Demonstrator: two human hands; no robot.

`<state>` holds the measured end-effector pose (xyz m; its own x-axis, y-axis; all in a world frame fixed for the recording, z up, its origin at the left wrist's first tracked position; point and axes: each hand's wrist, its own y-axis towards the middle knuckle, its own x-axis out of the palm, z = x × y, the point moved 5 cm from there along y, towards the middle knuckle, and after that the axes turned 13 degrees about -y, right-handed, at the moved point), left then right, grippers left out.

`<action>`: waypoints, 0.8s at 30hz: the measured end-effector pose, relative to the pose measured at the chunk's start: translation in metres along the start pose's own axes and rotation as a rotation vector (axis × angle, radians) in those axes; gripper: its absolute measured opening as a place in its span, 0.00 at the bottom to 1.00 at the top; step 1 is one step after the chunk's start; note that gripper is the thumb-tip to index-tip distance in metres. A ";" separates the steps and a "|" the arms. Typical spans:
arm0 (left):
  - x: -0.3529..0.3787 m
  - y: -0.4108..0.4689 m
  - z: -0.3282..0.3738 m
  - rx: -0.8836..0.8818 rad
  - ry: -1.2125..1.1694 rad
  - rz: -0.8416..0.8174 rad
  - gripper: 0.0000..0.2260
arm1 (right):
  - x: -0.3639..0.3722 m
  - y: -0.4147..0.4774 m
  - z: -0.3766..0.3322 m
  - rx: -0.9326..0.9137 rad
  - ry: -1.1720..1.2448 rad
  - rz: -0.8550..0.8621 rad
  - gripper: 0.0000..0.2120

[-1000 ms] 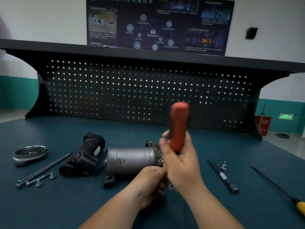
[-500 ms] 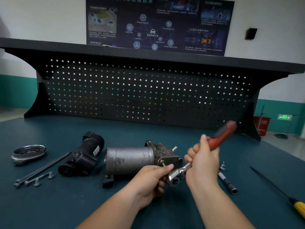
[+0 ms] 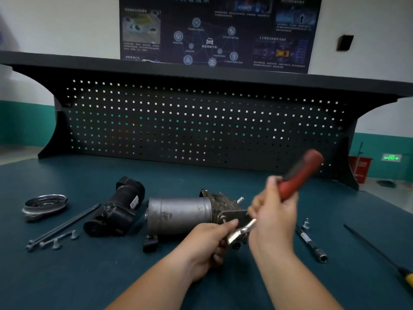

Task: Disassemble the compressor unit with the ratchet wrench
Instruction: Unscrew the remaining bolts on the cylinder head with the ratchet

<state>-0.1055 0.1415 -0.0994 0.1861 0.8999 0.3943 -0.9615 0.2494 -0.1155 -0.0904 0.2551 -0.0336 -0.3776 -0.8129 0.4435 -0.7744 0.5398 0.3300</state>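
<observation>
Your right hand has its grip wrapped tight round the red-handled chrome ratchet wrench, whose handle slants up towards 2 o'clock and is blurred. Your left hand has its grip curled about the wrench's chrome head, thumb on top, right at the compressor's end bracket. The grey metal cylindrical compressor unit lies on its side in the middle of the dark teal table, its rough cast end turned towards 3 o'clock.

Just beside it at 9 o'clock lies a black plastic housing. Further out that way are long dark bolts and a silver round ring. At 3 o'clock of your hands lies a black extension bar with a small silver socket near it. Well out towards 4 o'clock lies a yellow-handled screwdriver. A black pegboard stands at 12 o'clock.
</observation>
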 end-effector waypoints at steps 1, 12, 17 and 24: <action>0.000 0.002 -0.001 0.014 -0.028 -0.008 0.22 | -0.008 0.005 0.006 0.139 0.117 0.093 0.07; 0.000 -0.002 0.002 -0.024 -0.027 -0.050 0.14 | 0.032 -0.028 -0.013 -0.383 -0.308 -0.472 0.06; -0.001 -0.001 0.000 0.004 0.041 -0.007 0.17 | 0.027 -0.021 -0.015 -0.338 -0.304 -0.427 0.09; 0.003 -0.001 0.002 0.037 -0.042 0.002 0.26 | -0.017 0.009 0.015 0.327 0.236 0.192 0.08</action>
<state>-0.1045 0.1435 -0.0957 0.1763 0.8844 0.4322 -0.9688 0.2337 -0.0830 -0.0983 0.2703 -0.0504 -0.4335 -0.6117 0.6618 -0.8357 0.5477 -0.0412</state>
